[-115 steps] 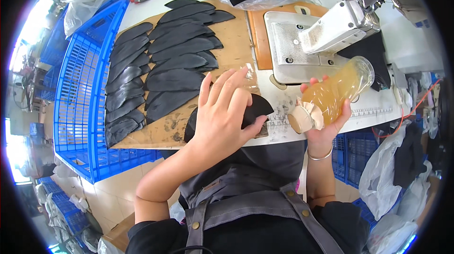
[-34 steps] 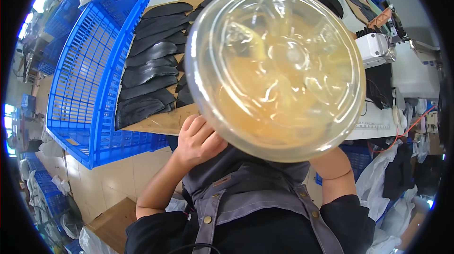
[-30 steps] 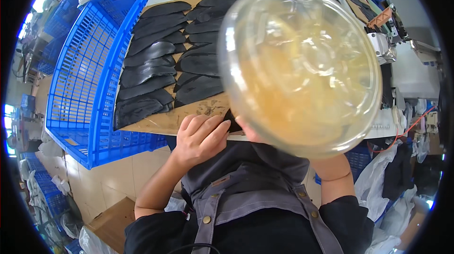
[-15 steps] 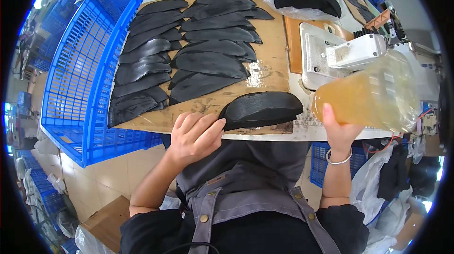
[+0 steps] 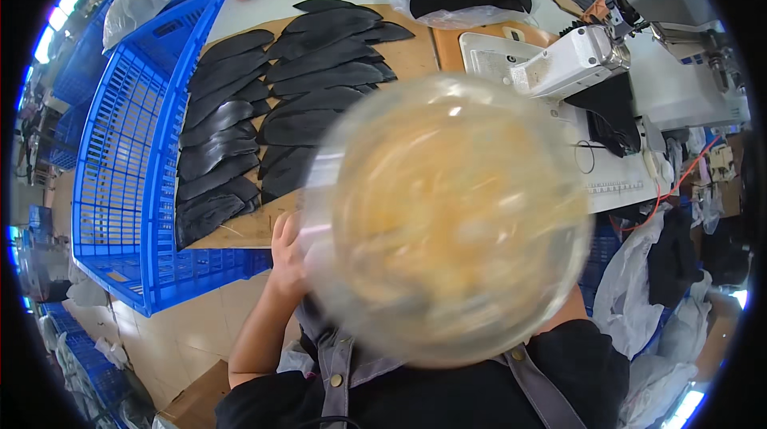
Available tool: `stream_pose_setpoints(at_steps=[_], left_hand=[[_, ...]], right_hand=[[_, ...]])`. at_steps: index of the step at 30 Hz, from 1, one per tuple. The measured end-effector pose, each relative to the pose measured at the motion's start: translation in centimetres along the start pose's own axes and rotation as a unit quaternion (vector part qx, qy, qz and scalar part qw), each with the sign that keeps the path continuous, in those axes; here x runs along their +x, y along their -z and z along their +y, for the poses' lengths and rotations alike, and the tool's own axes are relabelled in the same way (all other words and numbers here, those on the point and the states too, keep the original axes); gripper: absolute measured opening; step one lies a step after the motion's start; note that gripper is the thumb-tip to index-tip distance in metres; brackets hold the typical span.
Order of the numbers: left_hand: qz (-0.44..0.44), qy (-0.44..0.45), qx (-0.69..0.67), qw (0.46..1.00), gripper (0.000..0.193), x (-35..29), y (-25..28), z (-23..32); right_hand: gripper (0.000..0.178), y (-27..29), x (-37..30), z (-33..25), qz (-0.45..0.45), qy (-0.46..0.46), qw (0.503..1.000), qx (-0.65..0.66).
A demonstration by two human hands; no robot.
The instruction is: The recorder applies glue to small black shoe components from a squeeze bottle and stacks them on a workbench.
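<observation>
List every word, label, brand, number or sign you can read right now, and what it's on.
None is legible.
Ruler scale on the tabletop: marks too small to read.
Bottle of yellowish liquid: motion-blurred, no lettering discernible.
White sewing machine: no readable lettering.

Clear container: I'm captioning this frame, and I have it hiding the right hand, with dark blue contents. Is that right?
The colour is wrong: the head view shows the clear container with yellowish contents. It does hide the right hand.
</observation>
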State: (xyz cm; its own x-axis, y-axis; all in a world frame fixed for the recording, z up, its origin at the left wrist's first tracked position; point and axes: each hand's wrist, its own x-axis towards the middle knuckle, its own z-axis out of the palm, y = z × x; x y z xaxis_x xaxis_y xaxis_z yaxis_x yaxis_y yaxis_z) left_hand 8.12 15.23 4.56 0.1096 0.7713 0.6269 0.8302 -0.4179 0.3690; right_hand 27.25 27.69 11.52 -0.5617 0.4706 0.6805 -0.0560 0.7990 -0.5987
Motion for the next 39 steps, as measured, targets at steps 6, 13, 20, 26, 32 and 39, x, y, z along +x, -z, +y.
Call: stream_pose_setpoints(at_steps=[6,13,20,26,32,39], left_hand=[[0.025,-0.025,0.090,0.995,0.038,1.0,0.0,1.2],[0.012,0.009,0.080,0.997,0.031,2.2,0.5,1.9],[-0.108,0.029,0.058,0.992,0.060,11.1,0.2,6.3],[-0.200,0.008,0.069,0.977,0.061,13.1,-3.5,5.0],[-0.219,0.003,0.088,0.972,0.056,12.9,-3.1,5.9],[-0.189,0.006,0.075,0.979,0.055,12.5,-3.4,6.0]], right_hand=[[0.058,5.4,-3.1,1.8,0.010,-0.107,0.994,-0.029],[0.059,9.0,-6.5,5.4,0.272,-0.138,0.952,-0.011],[0.053,8.4,-7.4,6.6,0.438,-0.176,0.826,0.308],[0.054,8.3,-7.3,6.4,0.438,-0.200,0.800,0.358],[0.054,8.3,-6.9,6.2,0.413,-0.197,0.819,0.346],[0.056,8.3,-7.0,6.2,0.409,-0.203,0.814,0.359]])
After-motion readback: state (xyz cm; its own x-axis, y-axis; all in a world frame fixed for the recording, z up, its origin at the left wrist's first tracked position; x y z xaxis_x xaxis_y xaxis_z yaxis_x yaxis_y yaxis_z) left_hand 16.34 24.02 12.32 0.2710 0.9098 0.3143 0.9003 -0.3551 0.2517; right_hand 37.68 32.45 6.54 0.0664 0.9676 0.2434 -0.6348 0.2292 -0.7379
